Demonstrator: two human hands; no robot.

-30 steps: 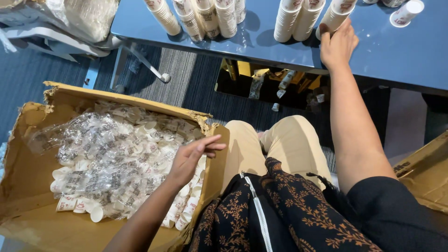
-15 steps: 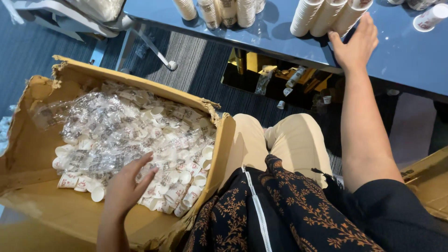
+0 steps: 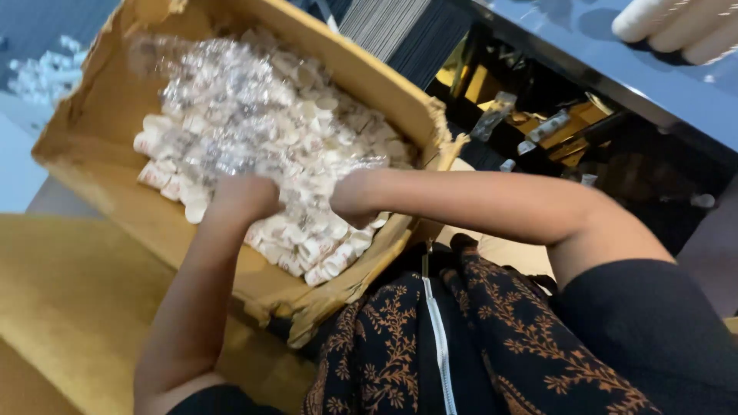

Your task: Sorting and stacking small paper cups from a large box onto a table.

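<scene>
Fingers of both hands are hidden: each hand is sunk into the heap, so whether they are spread, curled or pinching anything cannot be told. Motion blur softens the whole view as well.

At far left, a scatter of small pale pieces [image 3: 46, 73] lies blurred on the floor, too vague to identify. Next comes the torn cardboard box [image 3: 115, 196], tilted in the view, its near corner crumpled against the person's lap. It holds small white caps [image 3: 307, 246] in a loose pile, the upper part of them under crinkled clear plastic film [image 3: 223, 100].

The left hand [image 3: 244, 198] comes up from the bottom edge, forearm straight, knuckles pushed down into the caps near the box's front wall. Just beside it, the right hand [image 3: 355, 197] enters from the right, its forearm lying level across the box's torn rim.

Further right, the blue table [image 3: 607, 61] crosses the top corner, with white paper cup stacks [image 3: 676, 27] lying on it, cut off by the frame.
</scene>
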